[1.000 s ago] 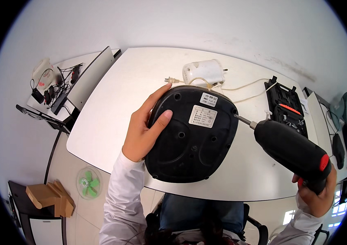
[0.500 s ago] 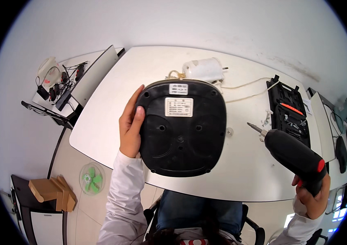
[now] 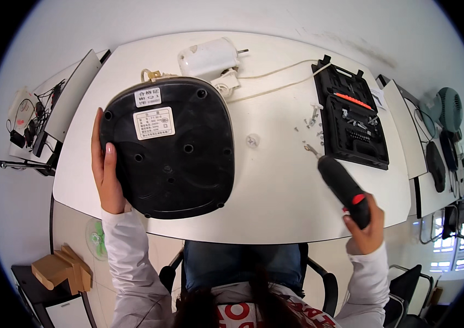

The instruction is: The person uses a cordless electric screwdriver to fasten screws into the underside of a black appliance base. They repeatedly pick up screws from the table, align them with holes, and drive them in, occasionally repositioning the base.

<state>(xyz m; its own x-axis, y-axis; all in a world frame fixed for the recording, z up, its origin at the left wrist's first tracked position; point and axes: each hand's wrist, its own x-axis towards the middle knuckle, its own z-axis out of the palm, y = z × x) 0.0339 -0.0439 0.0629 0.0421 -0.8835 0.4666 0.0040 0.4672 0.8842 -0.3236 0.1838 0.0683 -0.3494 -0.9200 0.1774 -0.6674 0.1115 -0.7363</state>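
My left hand (image 3: 108, 177) grips the left side of a black electric fan base (image 3: 199, 183), thumb on its underside, which faces up at me. Two pale labels and several screw holes show there. Behind it lies a white fan motor (image 3: 204, 59) with a metal shaft, partly hidden by the base. My right hand (image 3: 368, 227) is closed round the handle of a black and red cordless screwdriver (image 3: 341, 180). Its bit points away and to the left, near several small screws (image 3: 319, 134); whether it touches the table I cannot tell.
A black tool case (image 3: 327, 126) lies open at the right, holding bits and an orange strip. A pale cord (image 3: 275, 94) runs behind it. A clear round part (image 3: 252, 141) rests mid-table on the white tabletop (image 3: 275, 208). A green fan (image 3: 450, 109) stands far right.
The view has shifted, so the table's things sit further left. My right hand has lowered the screwdriver toward the tabletop by the loose screws. The fan base stays in my left hand, slightly turned.
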